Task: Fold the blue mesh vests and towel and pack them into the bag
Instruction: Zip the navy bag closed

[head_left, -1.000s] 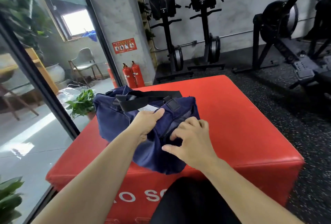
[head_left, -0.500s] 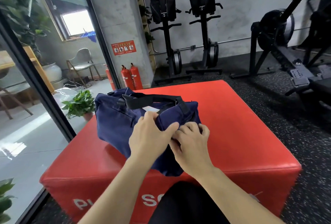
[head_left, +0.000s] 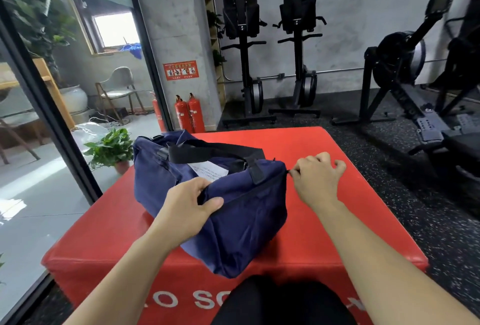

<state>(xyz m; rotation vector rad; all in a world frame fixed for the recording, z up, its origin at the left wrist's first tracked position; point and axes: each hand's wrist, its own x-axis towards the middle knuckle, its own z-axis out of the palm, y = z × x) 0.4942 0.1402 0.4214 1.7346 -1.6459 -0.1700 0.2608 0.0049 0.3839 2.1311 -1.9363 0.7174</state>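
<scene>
A navy blue bag (head_left: 233,215) with black strap handles (head_left: 207,150) lies on a red padded box (head_left: 324,234). A white paper label shows in the gap at the bag's top. My left hand (head_left: 189,205) grips the fabric at the bag's near top edge. My right hand (head_left: 318,179) pinches the zipper pull at the bag's right end, where the zip line looks drawn together. No vests or towel are visible; the bag's inside is hidden.
A glass wall with a black frame (head_left: 65,143) runs along the left, with a potted plant (head_left: 111,148) beyond it. Two red fire extinguishers (head_left: 189,114) stand by a concrete pillar. Black exercise machines (head_left: 405,78) line the back wall and right side on dark rubber floor.
My right hand moved right along the bag's top from the middle to its right end, pinching the zipper pull. My left hand shifted slightly left, still gripping the bag's near edge.
</scene>
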